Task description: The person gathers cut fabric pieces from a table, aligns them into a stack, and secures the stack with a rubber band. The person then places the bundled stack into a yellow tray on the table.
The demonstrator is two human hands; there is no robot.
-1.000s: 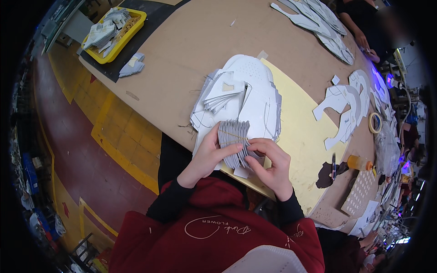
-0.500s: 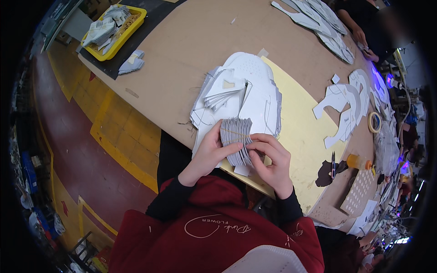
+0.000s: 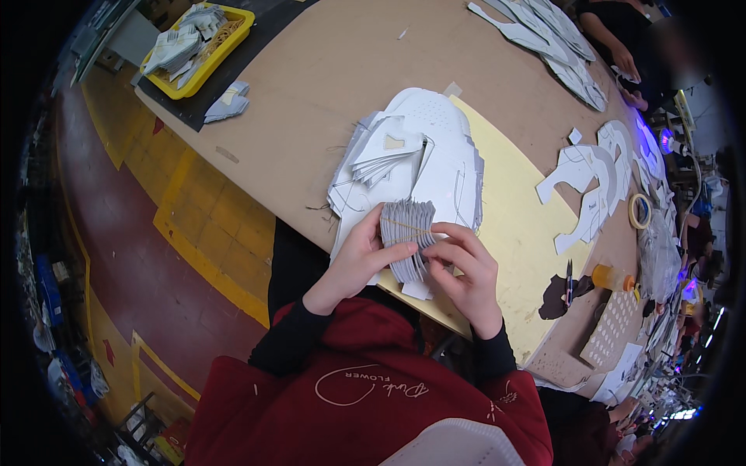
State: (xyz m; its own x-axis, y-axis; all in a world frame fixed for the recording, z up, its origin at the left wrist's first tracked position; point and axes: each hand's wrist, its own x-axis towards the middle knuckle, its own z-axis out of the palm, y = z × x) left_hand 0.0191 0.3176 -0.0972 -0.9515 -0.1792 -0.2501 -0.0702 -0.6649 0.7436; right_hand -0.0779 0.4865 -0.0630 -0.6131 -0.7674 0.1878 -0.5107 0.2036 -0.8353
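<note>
Grey cut pieces, stacked into a bundle (image 3: 407, 237) with a thin band around them, sit between both hands at the near edge of the table (image 3: 311, 93), just in front of the pile of white cut shapes (image 3: 423, 151) and partly over it. Left hand (image 3: 359, 260) grips the bundle's left side, thumb laid across its face, while the right hand (image 3: 466, 276) pinches the right side with curled fingers. Well beyond the pile, at the table's far left corner, stands a yellow tray (image 3: 198, 66) of pieces; right of it lies a yellow mat (image 3: 521, 233).
</note>
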